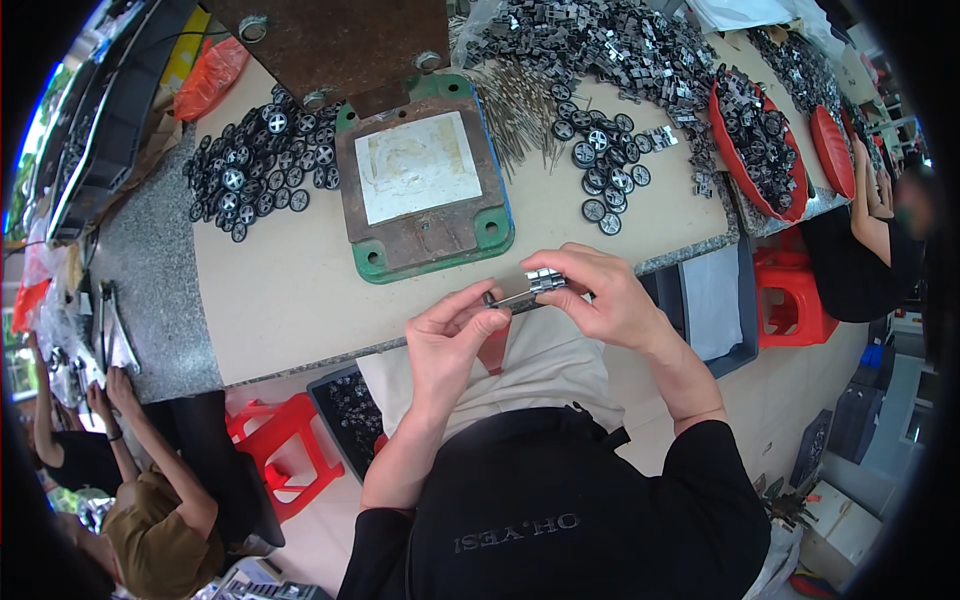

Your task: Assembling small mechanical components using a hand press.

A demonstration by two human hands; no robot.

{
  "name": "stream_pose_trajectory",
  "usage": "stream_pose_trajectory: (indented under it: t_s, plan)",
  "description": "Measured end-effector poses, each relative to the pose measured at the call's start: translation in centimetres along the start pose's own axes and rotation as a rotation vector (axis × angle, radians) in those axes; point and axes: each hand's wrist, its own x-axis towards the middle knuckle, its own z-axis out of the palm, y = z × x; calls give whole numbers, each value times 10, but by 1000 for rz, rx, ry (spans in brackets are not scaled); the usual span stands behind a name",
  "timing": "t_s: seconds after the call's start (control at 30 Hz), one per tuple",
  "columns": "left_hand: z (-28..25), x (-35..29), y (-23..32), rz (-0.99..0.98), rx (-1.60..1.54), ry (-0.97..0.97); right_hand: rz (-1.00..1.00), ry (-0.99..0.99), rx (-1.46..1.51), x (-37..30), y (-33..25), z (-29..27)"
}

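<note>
Just over the table's front edge, my left hand [450,335] pinches a small dark wheel [489,299] between thumb and fingertips. A thin metal rod [515,298] runs from the wheel toward my right hand [612,298]. Between the thumb and forefinger of that hand is a shiny silver metal bracket [545,281], which the rod meets; whether it passes inside is too small to tell. Beyond my hands sits a heavy press base [425,250] with green corners and a pale plate [418,165] on top.
Black wheels with silver spokes lie in piles at left [262,160] and right [606,165]. Loose rods [515,115] and a heap of metal brackets [600,50] lie farther back. A red bag [735,165] holds more wheels. Red stools [790,300] and co-workers [160,500] are at both sides.
</note>
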Motion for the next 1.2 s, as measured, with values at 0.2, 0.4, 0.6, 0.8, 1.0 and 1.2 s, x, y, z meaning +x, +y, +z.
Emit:
stream_pose_trajectory:
  t_s: [0.2,0.4,0.6,0.8,1.0,1.2]
  plan:
    - [7,-4,0,229,146,-21,308,-158,277,0,-3,-1]
    - [12,-7,1,604,599,-54,294,-170,519,-4,6,10]
    - [12,-4,-5,176,221,-10,184,-53,119,-5,-4,18]
    - [12,0,1,138,6,-60,72,-17,103,3,-19,5]
    - [1,-2,11,-52,-365,-121,161,185,-368,42,34,-42]
    - [-1,2,6,-50,-379,-146,16,282,-690,64,67,-32]
